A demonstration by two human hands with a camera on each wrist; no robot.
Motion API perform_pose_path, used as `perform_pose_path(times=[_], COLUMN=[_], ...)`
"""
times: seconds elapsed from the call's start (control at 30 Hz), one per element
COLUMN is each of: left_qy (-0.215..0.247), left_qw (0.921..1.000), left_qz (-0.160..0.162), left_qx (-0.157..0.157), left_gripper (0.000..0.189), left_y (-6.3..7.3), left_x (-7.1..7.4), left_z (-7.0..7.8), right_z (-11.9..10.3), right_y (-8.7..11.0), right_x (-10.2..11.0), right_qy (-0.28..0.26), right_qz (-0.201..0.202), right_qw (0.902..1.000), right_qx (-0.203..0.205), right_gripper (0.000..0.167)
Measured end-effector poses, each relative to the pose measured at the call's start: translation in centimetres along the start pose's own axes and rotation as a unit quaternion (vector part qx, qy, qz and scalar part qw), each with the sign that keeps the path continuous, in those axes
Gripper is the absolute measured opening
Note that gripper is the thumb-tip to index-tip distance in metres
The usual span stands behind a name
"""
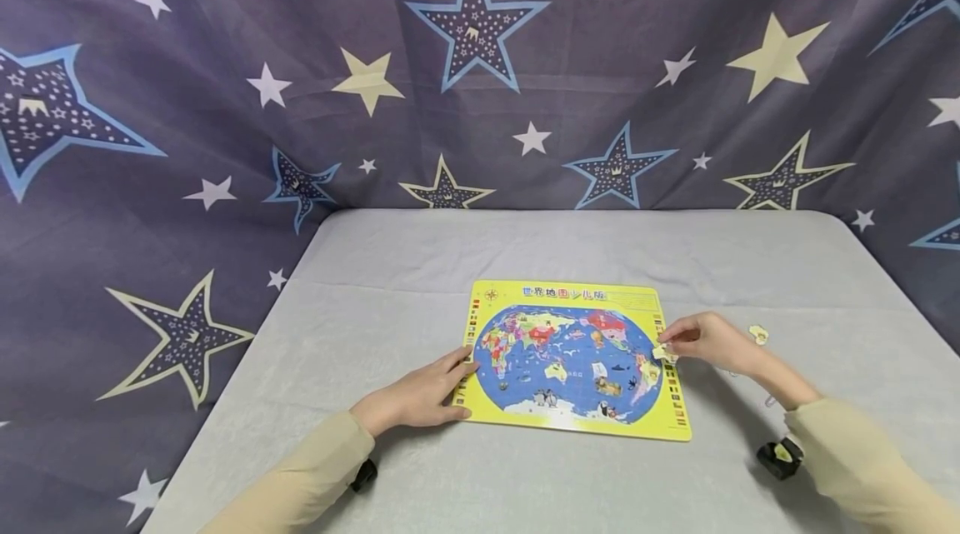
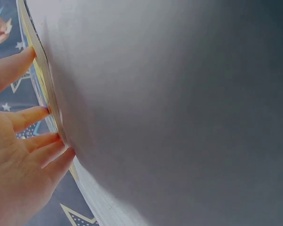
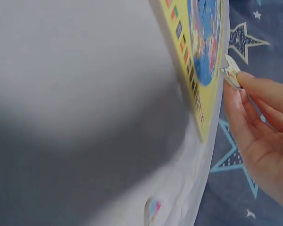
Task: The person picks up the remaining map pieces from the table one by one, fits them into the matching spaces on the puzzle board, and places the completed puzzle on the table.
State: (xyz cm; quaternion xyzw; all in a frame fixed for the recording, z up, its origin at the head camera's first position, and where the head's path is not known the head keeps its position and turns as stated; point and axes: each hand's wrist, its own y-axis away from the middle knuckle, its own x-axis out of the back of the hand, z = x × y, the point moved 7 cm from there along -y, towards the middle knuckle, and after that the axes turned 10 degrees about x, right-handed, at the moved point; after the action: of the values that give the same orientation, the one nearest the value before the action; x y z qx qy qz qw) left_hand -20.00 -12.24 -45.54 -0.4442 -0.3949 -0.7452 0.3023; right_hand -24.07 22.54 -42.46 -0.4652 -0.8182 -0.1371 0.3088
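A yellow-bordered world map puzzle board lies on the cloth-covered table. At its left edge my left hand rests with fingers spread; in the left wrist view the fingertips of this hand touch the board's edge. My right hand is over the board's right border, pinching a small pale yellow puzzle piece between thumb and fingers. The right wrist view shows the puzzle piece with a coloured print, held by its end. Whether it touches the board, I cannot tell.
To the right of the board lie loose pieces, a pale yellow piece and a pinkish piece partly behind the forearm. A star-patterned curtain hangs behind the grey table.
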Motion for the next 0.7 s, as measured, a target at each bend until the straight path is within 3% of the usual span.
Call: perform_pose_path(times=[0.7], left_qy=[0.002], left_qw=[1.0000], left_qz=[0.000], left_qx=[0.001], left_gripper=[0.068], left_y=[-0.1], left_x=[0.0], left_z=[-0.1], right_z=[-2.7], right_y=[-4.1], right_x=[-4.2], right_qy=[-0.051], right_qz=[-0.037], right_qw=[0.9976], right_qx=[0.028], right_gripper=[0.016])
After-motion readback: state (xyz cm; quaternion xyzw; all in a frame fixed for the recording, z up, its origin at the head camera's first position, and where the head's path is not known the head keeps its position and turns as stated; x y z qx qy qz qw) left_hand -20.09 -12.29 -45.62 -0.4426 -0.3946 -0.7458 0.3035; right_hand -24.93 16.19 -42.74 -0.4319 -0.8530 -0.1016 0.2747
